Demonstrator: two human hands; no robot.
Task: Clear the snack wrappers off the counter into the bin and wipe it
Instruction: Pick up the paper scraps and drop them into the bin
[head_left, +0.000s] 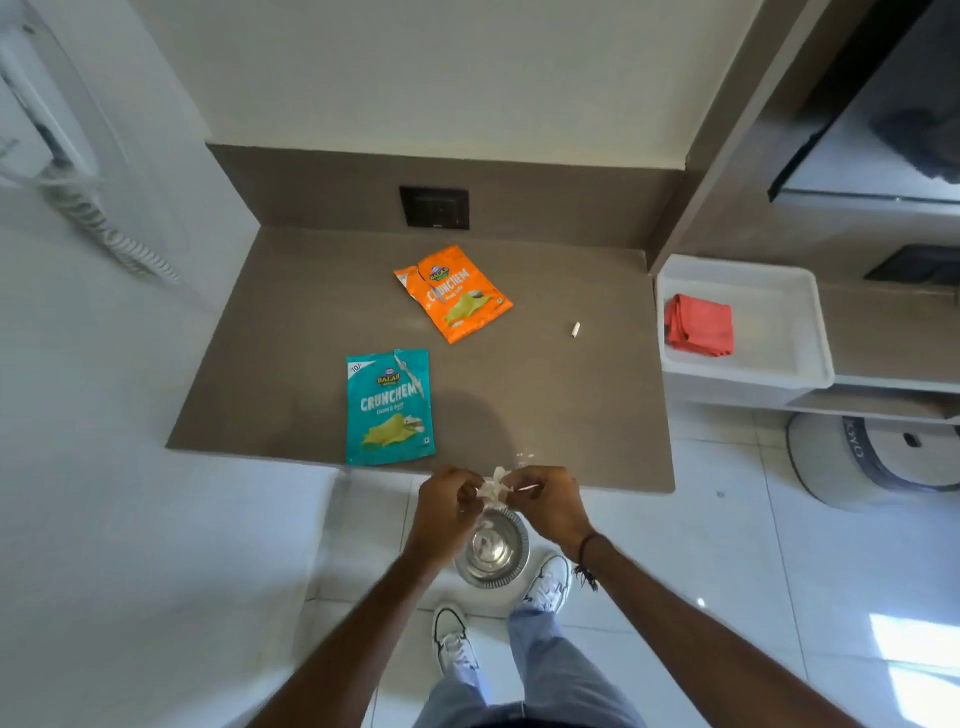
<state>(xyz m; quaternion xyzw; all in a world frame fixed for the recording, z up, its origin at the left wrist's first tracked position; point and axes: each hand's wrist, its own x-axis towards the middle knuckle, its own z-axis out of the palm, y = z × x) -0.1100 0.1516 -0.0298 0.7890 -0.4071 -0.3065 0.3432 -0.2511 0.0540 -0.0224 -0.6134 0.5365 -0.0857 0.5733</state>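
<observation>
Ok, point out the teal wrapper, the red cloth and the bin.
teal wrapper (389, 408), head view, middle of its front.
red cloth (699, 325), head view, centre of the folds.
bin (506, 571), head view, metal rim.

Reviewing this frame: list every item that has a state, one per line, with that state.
left hand: pinching the white scrap
right hand: pinching the white scrap
white scrap: crumpled, held above the bin
steel bin: on the floor, open, paper inside
teal wrapper: torn open, flat on the counter
orange wrapper: torn open, flat on the counter
red cloth: folded, in the white tray
</observation>
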